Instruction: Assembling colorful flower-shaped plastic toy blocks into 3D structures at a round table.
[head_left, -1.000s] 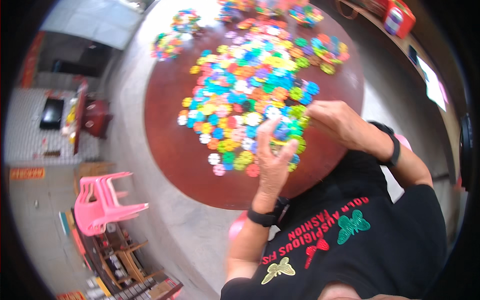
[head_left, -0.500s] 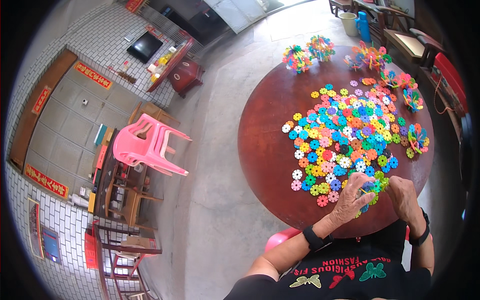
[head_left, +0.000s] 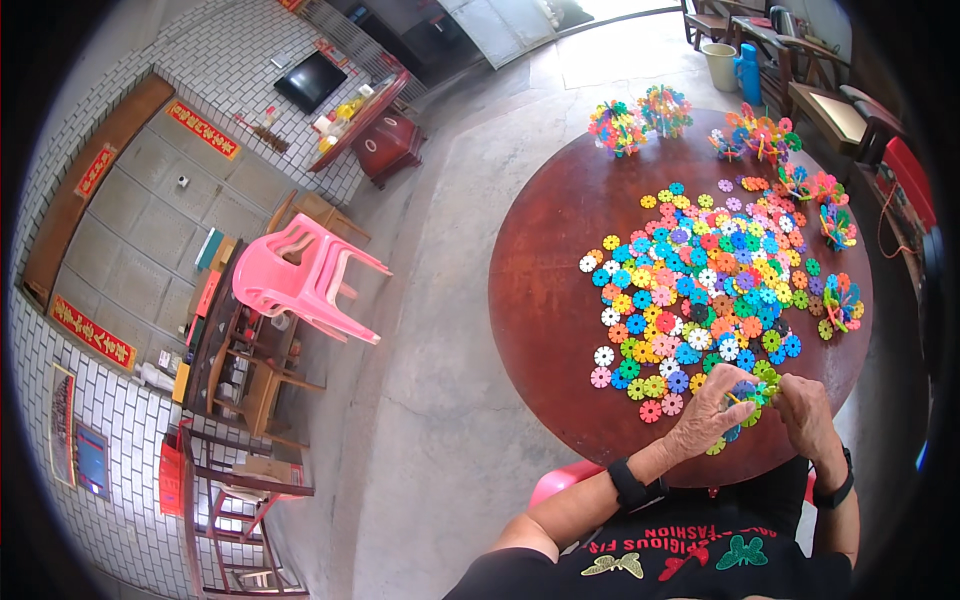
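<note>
Close to the table's near edge, my left hand point(head_left: 708, 415) is closed round a small cluster of interlocking flower-shaped plastic discs point(head_left: 764, 386), mostly green with some blue and yellow. My right hand point(head_left: 806, 412) pinches at the right side of the same cluster; its fingertips are partly hidden, so the exact piece between them does not show. Loose flower-shaped discs point(head_left: 690, 297) in many colours lie spread just beyond both hands. Several finished-looking disc balls and flowers, such as a round ball point(head_left: 618, 128) and an open flower point(head_left: 842, 302), stand along the far and right rim.
Everything lies on a round dark red wooden table point(head_left: 540, 290). Stacked pink plastic chairs point(head_left: 300, 272) stand off to the left. A pink seat point(head_left: 562, 482) shows under the near edge. A pale bucket point(head_left: 719, 66) and a blue flask point(head_left: 747, 73) are on the floor beyond.
The whole view has shifted slightly, so the table appears lower and farther right. Both hands stay at the disc cluster, with only small finger movements.
</note>
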